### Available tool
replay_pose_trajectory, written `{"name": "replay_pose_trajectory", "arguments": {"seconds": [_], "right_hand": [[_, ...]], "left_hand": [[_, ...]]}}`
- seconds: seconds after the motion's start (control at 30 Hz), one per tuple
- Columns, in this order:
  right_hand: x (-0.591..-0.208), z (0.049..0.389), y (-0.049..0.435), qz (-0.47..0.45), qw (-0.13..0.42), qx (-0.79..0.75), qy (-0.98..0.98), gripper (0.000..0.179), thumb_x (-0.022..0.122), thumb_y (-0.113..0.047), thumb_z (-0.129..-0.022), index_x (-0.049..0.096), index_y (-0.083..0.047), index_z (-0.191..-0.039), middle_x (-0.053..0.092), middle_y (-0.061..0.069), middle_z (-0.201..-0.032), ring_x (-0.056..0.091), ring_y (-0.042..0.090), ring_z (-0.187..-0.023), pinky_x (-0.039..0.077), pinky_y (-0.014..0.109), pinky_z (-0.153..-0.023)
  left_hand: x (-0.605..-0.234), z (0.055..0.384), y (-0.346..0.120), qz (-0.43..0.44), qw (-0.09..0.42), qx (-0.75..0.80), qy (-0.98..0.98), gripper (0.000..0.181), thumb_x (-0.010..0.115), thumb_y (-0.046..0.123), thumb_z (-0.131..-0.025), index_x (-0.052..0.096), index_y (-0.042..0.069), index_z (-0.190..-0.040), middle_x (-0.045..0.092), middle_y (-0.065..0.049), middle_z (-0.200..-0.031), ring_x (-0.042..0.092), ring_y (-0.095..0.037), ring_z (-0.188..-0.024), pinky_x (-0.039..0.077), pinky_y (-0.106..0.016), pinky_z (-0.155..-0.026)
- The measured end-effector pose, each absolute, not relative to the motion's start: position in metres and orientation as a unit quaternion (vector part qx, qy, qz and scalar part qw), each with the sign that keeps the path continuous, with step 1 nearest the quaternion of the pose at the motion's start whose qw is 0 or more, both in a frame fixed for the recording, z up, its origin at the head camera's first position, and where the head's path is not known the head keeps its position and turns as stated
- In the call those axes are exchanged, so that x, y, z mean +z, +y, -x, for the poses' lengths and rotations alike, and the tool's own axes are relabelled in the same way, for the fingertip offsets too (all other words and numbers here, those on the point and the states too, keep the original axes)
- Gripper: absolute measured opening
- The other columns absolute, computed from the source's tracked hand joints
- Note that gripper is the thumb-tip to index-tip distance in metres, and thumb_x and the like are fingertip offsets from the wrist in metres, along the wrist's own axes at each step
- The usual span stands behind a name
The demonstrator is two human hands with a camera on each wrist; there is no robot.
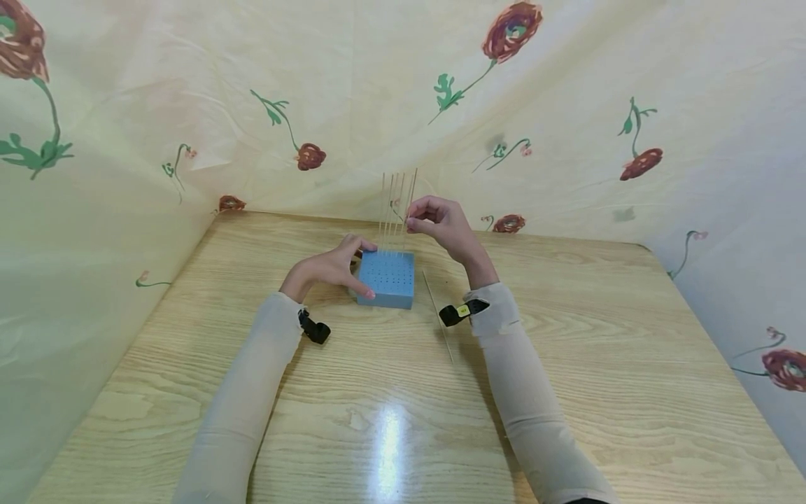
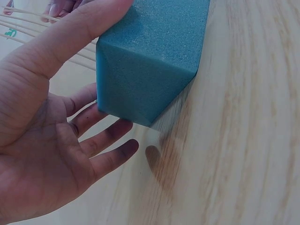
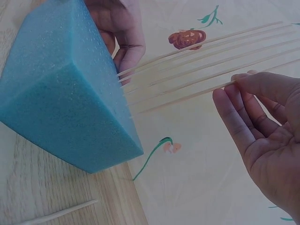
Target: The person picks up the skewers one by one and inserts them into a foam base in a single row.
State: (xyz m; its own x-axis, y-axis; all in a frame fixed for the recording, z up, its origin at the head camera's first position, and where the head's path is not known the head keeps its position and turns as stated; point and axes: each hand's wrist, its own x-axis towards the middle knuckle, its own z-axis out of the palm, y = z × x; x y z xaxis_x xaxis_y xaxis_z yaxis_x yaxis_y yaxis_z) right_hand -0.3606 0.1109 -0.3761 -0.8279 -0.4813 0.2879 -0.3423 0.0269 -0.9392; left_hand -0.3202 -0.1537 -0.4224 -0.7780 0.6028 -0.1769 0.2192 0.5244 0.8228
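Note:
A blue foam block with rows of small holes in its top sits on the table. My left hand holds it from the left, thumb at the front edge and fingertips round the back. Several thin wooden skewers stand upright in a line along the block's back edge. Between thumb and fingertips, my right hand pinches a skewer at the right end of that line. Its lower end meets the block's top near the back right corner.
One loose skewer lies on the wooden table, right of the block and beside the right wrist. Flower-printed cloth hangs behind the table and along both sides.

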Motion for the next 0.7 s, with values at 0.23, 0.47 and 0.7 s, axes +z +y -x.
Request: {"name": "replay_pose_trajectory", "arguments": {"seconds": [0.23,0.47,0.7], "right_hand": [[-0.3766,0.3611,0.1107,0.289,0.054,-0.633,0.716,0.016,0.07,0.0,-0.094,0.065,0.012,-0.103,0.068,0.021,-0.096,0.069,0.015,-0.083,0.06,0.031,-0.08],[-0.378,0.3631,0.112,0.29,0.056,-0.63,0.718,0.014,0.069,0.001,-0.095,0.066,0.011,-0.103,0.067,0.022,-0.096,0.069,0.016,-0.083,0.06,0.032,-0.081],[-0.378,0.364,0.1137,0.293,0.062,-0.632,0.715,0.015,0.069,0.002,-0.094,0.065,0.013,-0.104,0.069,0.019,-0.095,0.069,0.015,-0.083,0.06,0.03,-0.08]], "left_hand": [[-0.4222,0.3205,-0.1536,-0.241,0.227,0.425,0.842,0.091,0.088,0.023,-0.081,0.031,0.007,-0.15,0.022,-0.016,-0.154,0.021,-0.033,-0.147,0.022,-0.056,-0.122],[-0.4217,0.3209,-0.1532,-0.242,0.228,0.425,0.842,0.091,0.088,0.024,-0.081,0.031,0.007,-0.15,0.022,-0.016,-0.154,0.021,-0.033,-0.147,0.022,-0.056,-0.122],[-0.4205,0.321,-0.153,-0.243,0.228,0.424,0.842,0.092,0.088,0.023,-0.08,0.031,0.007,-0.15,0.021,-0.016,-0.154,0.02,-0.033,-0.147,0.022,-0.056,-0.122]]}}
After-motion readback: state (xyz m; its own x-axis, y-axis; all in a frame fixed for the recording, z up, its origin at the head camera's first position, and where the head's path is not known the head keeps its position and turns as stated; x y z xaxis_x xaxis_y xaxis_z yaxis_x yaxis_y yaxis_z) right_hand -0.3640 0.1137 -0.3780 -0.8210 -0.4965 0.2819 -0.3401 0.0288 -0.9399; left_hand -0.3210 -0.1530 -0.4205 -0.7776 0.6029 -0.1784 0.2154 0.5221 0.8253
